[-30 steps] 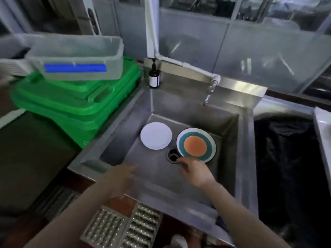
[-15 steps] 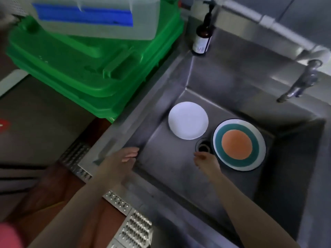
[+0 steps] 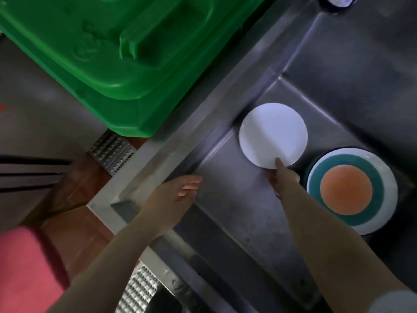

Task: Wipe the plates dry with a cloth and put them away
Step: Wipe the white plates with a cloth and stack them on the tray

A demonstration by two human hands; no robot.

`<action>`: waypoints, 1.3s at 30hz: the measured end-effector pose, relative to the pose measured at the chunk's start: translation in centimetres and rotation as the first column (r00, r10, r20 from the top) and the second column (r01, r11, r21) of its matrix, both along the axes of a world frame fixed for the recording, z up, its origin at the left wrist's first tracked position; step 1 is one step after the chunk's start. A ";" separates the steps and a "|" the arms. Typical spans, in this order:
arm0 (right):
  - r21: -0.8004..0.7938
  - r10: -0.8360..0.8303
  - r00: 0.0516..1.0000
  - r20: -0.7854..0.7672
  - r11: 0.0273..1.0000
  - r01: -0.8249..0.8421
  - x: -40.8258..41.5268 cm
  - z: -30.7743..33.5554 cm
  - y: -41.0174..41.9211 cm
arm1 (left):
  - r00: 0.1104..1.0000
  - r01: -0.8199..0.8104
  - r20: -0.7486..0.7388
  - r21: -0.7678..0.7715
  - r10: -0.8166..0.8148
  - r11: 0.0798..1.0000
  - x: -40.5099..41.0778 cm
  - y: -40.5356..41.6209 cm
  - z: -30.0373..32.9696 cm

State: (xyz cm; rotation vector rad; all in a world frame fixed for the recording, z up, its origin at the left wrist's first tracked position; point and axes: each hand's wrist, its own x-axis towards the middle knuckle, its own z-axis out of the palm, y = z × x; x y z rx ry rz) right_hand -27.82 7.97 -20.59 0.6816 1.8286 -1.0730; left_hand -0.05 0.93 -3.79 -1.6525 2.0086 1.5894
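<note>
Two plates lie flat on the floor of a steel sink [image 3: 237, 222]. The white plate [image 3: 273, 134] sits nearer the sink's left wall; the banded plate [image 3: 352, 190], with an orange centre and a teal ring, lies just beside it to the right. The right hand [image 3: 282, 177] reaches down to the white plate's near rim: the thumb lies on top of the rim and the other fingers appear to curl beneath it, so the grip looks to be a pinch on the plate's edge. The left hand [image 3: 173, 195] rests on the sink's left rim, fingers relaxed and holding nothing. A green crate [image 3: 117, 53] stands on the worktop left of the sink. No cloth is in view.

Judged from its look, the white plate is stiff, light and breakable, and probably wet and slippery. A rim pinch should lift it, but a second hand under the base would steady it for wiping.
</note>
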 end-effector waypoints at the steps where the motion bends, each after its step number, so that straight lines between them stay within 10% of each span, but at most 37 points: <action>1: -0.027 -0.036 0.999 0.013 0.999 0.036 0.0 -0.1 -0.4 | 1.000 0.011 0.008 0.006 -0.011 1.000 -0.1 -0.1 -0.2; 39: -0.204 -0.110 0.991 0.072 0.971 0.122 0.4 -0.3 0.7 | 0.999 -0.004 -0.035 0.051 0.006 0.999 0.0 0.4 0.0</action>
